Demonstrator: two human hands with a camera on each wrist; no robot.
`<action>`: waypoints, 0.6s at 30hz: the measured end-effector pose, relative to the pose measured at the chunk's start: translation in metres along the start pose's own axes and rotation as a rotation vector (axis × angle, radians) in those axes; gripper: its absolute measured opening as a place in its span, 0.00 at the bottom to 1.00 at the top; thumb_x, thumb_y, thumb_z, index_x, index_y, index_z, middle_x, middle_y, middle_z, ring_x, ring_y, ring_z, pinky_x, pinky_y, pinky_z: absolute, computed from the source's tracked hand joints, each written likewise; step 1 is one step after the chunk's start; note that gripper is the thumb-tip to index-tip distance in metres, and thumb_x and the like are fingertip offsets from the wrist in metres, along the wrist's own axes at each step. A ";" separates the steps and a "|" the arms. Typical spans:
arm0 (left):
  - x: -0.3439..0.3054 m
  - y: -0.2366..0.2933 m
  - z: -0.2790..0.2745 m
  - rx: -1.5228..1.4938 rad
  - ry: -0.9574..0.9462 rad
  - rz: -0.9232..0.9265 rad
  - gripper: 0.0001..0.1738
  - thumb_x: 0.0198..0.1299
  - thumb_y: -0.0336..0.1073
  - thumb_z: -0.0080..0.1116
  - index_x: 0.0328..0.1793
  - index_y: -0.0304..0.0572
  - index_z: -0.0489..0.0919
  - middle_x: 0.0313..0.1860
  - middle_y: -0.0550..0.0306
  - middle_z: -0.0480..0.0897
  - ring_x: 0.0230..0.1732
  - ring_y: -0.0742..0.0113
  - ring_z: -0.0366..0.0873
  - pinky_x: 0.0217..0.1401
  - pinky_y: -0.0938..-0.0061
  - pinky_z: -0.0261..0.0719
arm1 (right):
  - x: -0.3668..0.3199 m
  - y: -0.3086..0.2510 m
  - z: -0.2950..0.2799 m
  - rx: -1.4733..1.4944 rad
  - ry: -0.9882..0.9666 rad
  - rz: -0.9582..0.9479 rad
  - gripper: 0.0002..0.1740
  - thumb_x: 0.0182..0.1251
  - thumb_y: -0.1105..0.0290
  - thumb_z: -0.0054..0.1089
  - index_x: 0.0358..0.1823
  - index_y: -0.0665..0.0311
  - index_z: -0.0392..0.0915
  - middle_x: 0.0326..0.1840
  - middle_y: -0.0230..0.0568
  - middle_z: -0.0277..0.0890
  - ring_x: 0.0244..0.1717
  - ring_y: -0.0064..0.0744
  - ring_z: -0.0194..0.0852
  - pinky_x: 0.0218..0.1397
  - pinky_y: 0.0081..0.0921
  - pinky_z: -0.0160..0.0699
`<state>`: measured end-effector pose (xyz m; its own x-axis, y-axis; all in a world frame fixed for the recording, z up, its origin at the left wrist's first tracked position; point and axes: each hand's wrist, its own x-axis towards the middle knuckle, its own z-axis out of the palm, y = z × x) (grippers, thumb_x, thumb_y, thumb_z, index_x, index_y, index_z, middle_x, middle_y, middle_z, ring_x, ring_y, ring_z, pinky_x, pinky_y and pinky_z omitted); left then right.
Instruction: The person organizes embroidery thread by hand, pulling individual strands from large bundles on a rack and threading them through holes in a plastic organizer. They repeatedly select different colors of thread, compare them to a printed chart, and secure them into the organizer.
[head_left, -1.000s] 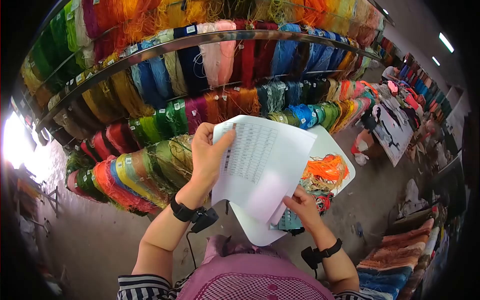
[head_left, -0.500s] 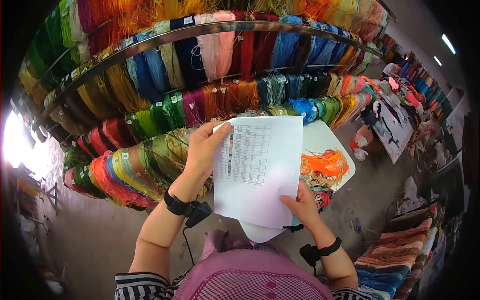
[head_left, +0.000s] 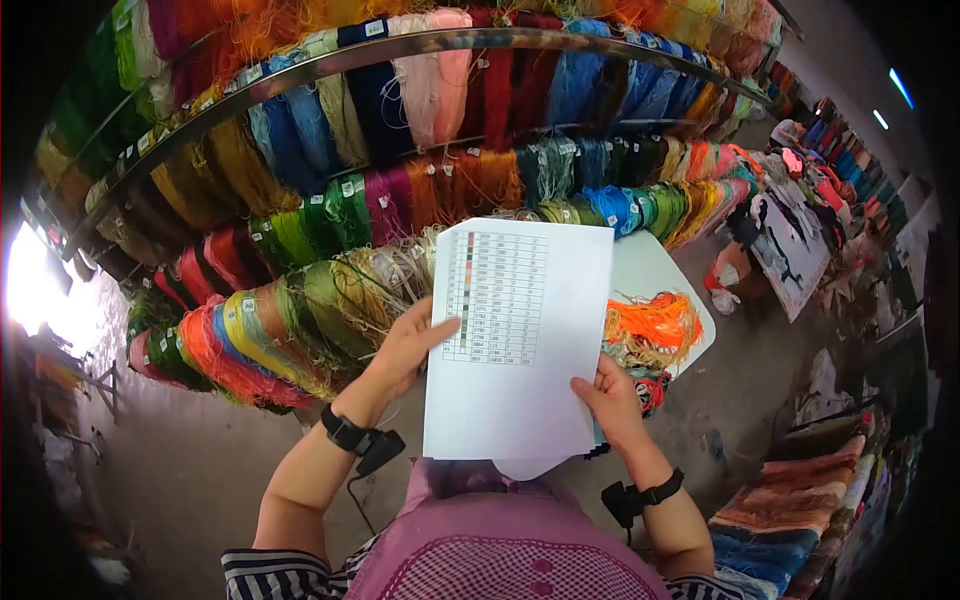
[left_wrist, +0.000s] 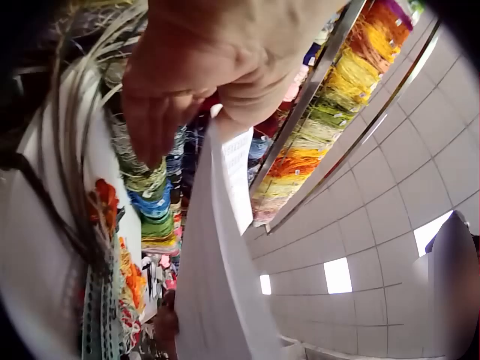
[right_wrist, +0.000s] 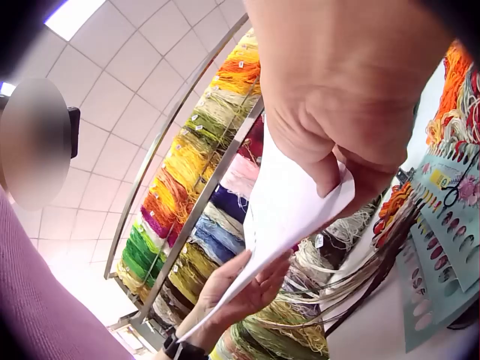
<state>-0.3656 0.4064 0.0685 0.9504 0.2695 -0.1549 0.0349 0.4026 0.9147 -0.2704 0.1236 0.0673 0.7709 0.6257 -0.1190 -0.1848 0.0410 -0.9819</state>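
Here the sheet (head_left: 515, 340) stood mid-frame, long axis up and down, between both hands. The left hand (head_left: 402, 348) pinched its left edge, thumb in front; the right hand (head_left: 612, 400) pinched the lower right corner.

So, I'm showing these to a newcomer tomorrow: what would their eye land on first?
Most likely the curved racks of bright thread skeins that fill the upper half of the head view. Next comes the white printed sheet in the middle, held at its left edge by the left hand and at its lower right by the right hand, with a tangle of orange thread just to its right.
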 end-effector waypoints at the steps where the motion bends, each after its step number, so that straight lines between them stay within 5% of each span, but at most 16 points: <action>1: -0.003 -0.007 -0.005 0.000 0.000 -0.006 0.22 0.67 0.29 0.56 0.66 0.32 0.70 0.56 0.53 0.81 0.52 0.72 0.81 0.55 0.76 0.79 | 0.000 0.000 -0.005 0.002 0.003 0.006 0.20 0.68 0.81 0.52 0.62 0.71 0.68 0.50 0.40 0.81 0.48 0.21 0.79 0.50 0.20 0.78; 3: -0.011 -0.012 -0.010 -0.050 -0.027 0.004 0.21 0.66 0.26 0.55 0.65 0.32 0.71 0.54 0.53 0.82 0.50 0.72 0.82 0.54 0.76 0.79 | 0.002 -0.001 -0.020 -0.791 0.053 0.071 0.22 0.66 0.73 0.61 0.60 0.72 0.69 0.47 0.44 0.81 0.47 0.29 0.81 0.49 0.27 0.79; 4: -0.016 -0.004 -0.009 -0.052 0.010 -0.008 0.18 0.65 0.24 0.53 0.62 0.30 0.73 0.52 0.51 0.84 0.48 0.72 0.82 0.54 0.77 0.79 | 0.001 0.001 -0.024 -0.790 0.045 0.073 0.22 0.66 0.73 0.61 0.60 0.72 0.69 0.47 0.44 0.81 0.47 0.29 0.81 0.49 0.27 0.79; 6: -0.017 -0.004 -0.017 -0.058 0.045 0.008 0.18 0.66 0.24 0.53 0.62 0.30 0.73 0.52 0.51 0.84 0.48 0.72 0.83 0.54 0.77 0.79 | -0.003 0.005 -0.028 -1.526 0.318 -0.264 0.31 0.55 0.62 0.73 0.53 0.75 0.70 0.45 0.58 0.78 0.46 0.50 0.80 0.49 0.36 0.79; 7: -0.018 -0.005 -0.023 -0.063 0.071 0.025 0.18 0.66 0.23 0.52 0.61 0.29 0.73 0.51 0.51 0.84 0.47 0.72 0.83 0.53 0.78 0.80 | -0.001 0.009 -0.031 -1.524 0.309 -0.269 0.31 0.55 0.62 0.73 0.53 0.75 0.70 0.45 0.58 0.78 0.46 0.50 0.80 0.49 0.36 0.79; 9: -0.021 -0.008 -0.034 -0.057 0.096 0.021 0.18 0.66 0.23 0.52 0.61 0.28 0.73 0.51 0.50 0.84 0.47 0.72 0.83 0.53 0.77 0.80 | 0.009 0.024 -0.039 -1.311 0.158 0.195 0.41 0.43 0.58 0.81 0.53 0.76 0.69 0.47 0.59 0.75 0.47 0.56 0.77 0.48 0.41 0.78; 10: -0.023 -0.008 -0.037 -0.067 0.098 0.025 0.18 0.66 0.23 0.52 0.61 0.28 0.73 0.51 0.50 0.84 0.47 0.72 0.83 0.53 0.77 0.80 | 0.014 0.032 -0.043 -1.208 0.145 0.245 0.46 0.35 0.57 0.85 0.52 0.75 0.69 0.47 0.59 0.74 0.48 0.56 0.76 0.49 0.42 0.77; 13: -0.032 -0.008 -0.046 -0.075 0.135 0.038 0.18 0.66 0.23 0.52 0.61 0.28 0.73 0.51 0.50 0.84 0.47 0.72 0.83 0.53 0.77 0.79 | 0.019 0.045 -0.042 -1.210 0.294 0.048 0.46 0.33 0.57 0.86 0.51 0.75 0.69 0.47 0.58 0.76 0.49 0.55 0.77 0.52 0.42 0.77; 17: -0.045 -0.007 -0.059 -0.051 0.206 0.058 0.18 0.65 0.24 0.53 0.61 0.29 0.73 0.52 0.51 0.83 0.48 0.69 0.83 0.55 0.75 0.80 | 0.029 0.035 -0.041 -1.209 0.373 0.036 0.45 0.33 0.57 0.86 0.51 0.73 0.70 0.46 0.57 0.79 0.48 0.49 0.80 0.52 0.37 0.78; 18: -0.047 -0.010 -0.065 -0.054 0.216 0.072 0.18 0.65 0.24 0.53 0.61 0.29 0.73 0.52 0.52 0.83 0.48 0.70 0.83 0.54 0.75 0.80 | 0.033 0.033 -0.046 -1.054 0.310 0.157 0.43 0.35 0.59 0.85 0.52 0.72 0.70 0.47 0.54 0.79 0.48 0.45 0.80 0.52 0.35 0.78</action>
<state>-0.4302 0.4465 0.0429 0.8617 0.4776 -0.1716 -0.0525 0.4201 0.9060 -0.2233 0.1098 0.0241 0.9307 0.3380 -0.1397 0.2040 -0.7969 -0.5686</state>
